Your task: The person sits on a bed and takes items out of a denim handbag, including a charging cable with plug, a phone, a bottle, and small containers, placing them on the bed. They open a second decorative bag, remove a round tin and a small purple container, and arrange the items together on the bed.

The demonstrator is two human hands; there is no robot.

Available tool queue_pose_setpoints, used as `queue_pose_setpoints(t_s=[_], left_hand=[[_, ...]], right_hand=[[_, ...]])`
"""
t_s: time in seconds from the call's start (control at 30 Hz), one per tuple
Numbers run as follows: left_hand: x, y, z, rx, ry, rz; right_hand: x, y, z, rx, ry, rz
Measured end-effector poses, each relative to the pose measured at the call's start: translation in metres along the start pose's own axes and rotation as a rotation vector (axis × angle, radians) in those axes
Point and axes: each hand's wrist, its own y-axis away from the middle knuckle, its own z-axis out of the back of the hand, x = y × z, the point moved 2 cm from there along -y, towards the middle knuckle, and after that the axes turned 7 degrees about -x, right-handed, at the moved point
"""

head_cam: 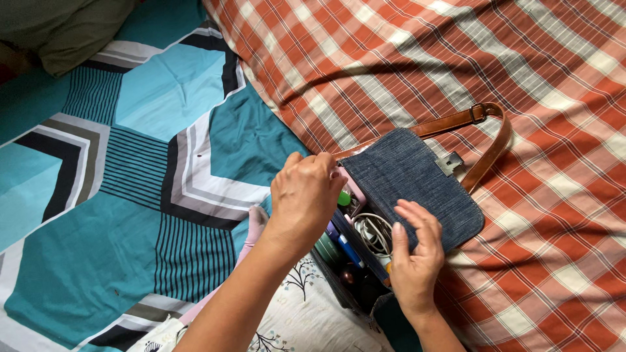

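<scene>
A small dark denim shoulder bag [417, 179] with a brown leather strap [492, 140] lies on the bed, its flap folded back and its mouth wide. My left hand [306, 195] hovers at the bag's upper edge, fingers pinched together over a pink item [355, 190] and a small green object [343, 198]. My right hand [414, 257] rests flat on the flap's lower edge, fingers spread, pressing it back. Inside the bag I see a coiled white cable [373, 233], a blue pen-like item [349, 249] and other small things.
A red and white checked blanket [521, 58] covers the right side. A teal geometric bedsheet [130, 163] spreads to the left. A white floral cloth [300, 313] lies under my arms, and an olive pillow [65, 29] sits at the top left.
</scene>
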Motion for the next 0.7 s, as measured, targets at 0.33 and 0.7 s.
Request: queue_pose_setpoints(t_s=[0.33, 0.7], left_hand=[[0.01, 0.017, -0.071, -0.045, -0.189, 0.017], [0.014, 0.034, -0.102, -0.028, -0.232, -0.028]], right_hand=[[0.008, -0.001, 0.004, 0.047, 0.084, 0.025], [0.004, -0.003, 0.006, 0.069, 0.077, 0.055]])
